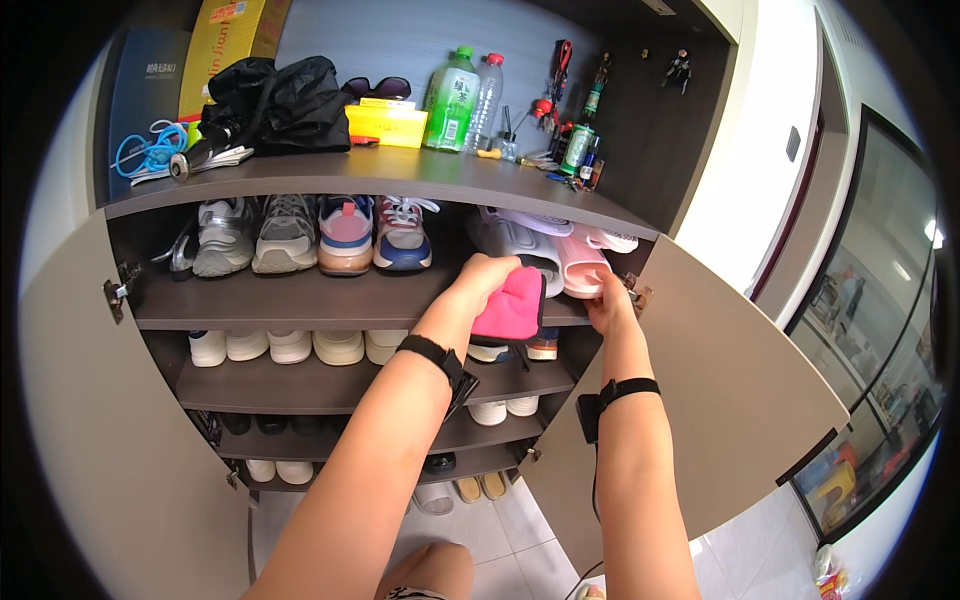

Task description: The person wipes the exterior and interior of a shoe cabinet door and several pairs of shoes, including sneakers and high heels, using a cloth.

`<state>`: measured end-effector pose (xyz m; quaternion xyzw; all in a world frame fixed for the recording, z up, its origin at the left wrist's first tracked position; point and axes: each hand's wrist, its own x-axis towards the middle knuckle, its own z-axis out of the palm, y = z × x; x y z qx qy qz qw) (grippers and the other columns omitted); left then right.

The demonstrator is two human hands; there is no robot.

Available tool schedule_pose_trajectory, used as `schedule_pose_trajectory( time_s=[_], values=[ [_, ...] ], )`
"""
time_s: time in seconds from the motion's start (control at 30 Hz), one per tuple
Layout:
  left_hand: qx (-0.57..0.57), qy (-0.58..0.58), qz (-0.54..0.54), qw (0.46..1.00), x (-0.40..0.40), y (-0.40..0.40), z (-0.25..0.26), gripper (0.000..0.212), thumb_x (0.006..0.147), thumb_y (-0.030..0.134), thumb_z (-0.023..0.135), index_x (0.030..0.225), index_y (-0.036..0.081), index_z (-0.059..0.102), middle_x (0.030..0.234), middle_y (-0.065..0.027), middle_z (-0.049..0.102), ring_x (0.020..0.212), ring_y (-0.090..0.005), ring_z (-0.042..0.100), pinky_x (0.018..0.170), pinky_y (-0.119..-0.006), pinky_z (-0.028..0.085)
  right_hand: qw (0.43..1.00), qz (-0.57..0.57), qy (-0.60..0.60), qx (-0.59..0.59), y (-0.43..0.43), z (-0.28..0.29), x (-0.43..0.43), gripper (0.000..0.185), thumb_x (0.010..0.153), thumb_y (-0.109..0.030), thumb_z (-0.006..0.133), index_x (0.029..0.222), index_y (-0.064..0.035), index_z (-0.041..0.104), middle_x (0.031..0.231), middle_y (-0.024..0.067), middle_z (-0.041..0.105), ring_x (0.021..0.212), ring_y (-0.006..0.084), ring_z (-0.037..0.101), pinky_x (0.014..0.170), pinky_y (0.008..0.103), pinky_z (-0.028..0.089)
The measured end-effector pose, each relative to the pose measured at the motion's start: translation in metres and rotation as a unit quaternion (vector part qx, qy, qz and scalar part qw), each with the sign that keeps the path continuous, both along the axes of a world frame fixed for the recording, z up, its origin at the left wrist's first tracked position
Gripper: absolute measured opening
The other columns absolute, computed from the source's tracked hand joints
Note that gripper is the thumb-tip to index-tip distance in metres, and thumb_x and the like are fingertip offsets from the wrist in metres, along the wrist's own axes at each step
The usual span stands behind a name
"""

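My left hand (487,276) holds a bright pink cloth (513,307) with a dark edge, in front of the cabinet's upper shoe shelf (360,301). The fingers of that hand are partly hidden by the cloth. At the right end of the shelf, my right hand (611,304) grips the heel end of a pale pink slipper (583,262). Beside it lies a grey slipper (517,244), partly behind my left hand. A lilac slipper (534,219) rests above these two. To the left stand a silver sneaker (223,238), a grey sneaker (286,236) and two multicoloured sneakers (346,236).
Both cabinet doors, left (112,390) and right (697,375), stand swung outward. Lower shelves carry white shoes (290,346) and dark shoes. On the top board (390,174) are a black umbrella (277,105), bottles (452,101) and a yellow box (386,124). Slippers (480,487) lie on the floor.
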<state>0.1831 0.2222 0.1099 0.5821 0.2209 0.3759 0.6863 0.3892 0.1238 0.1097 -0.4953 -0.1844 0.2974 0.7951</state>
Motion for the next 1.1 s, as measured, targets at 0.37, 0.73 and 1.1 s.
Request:
schedule_pose_trajectory(
  time_s=[0.37, 0.73, 1.1],
  values=[
    [-0.029, -0.001, 0.006, 1.0, 0.015, 0.017, -0.014, 0.034, 0.075, 0.01, 0.06, 0.096, -0.016, 0.054, 0.09, -0.0203, 0.061, 0.075, -0.0278, 0.063, 0.062, -0.04, 0.049, 0.995, -0.023, -0.078, 0.049, -0.001, -0.029, 0.028, 0.029, 0.072, 0.003, 0.058, 0.1, 0.0027, 0.052, 0.095, 0.0084, 0.058, 0.086, 0.0199, 0.058, 0.075, 0.0303, 0.047],
    [0.043, 0.048, 0.066, 0.996, -0.018, -0.007, -0.01, 0.032, 0.073, 0.008, 0.059, 0.093, -0.017, 0.055, 0.088, -0.0207, 0.06, 0.078, -0.0273, 0.062, 0.063, -0.04, 0.048, 0.979, -0.136, -0.152, -0.017, -0.023, -0.029, -0.027, 0.031, 0.063, 0.001, 0.058, 0.092, 0.0119, 0.052, 0.082, 0.0138, 0.058, 0.067, 0.019, 0.054, 0.06, 0.0306, 0.042],
    [0.065, -0.055, 0.047, 0.995, -0.067, -0.071, -0.033, 0.019, 0.074, 0.004, 0.053, 0.088, -0.007, 0.06, 0.078, -0.009, 0.062, 0.066, -0.0156, 0.059, 0.06, -0.029, 0.046, 0.982, -0.027, -0.059, 0.178, -0.095, -0.049, -0.087, 0.03, 0.066, 0.005, 0.049, 0.096, 0.0097, 0.053, 0.089, 0.0139, 0.06, 0.078, 0.0224, 0.06, 0.073, 0.0313, 0.048]
  ],
)
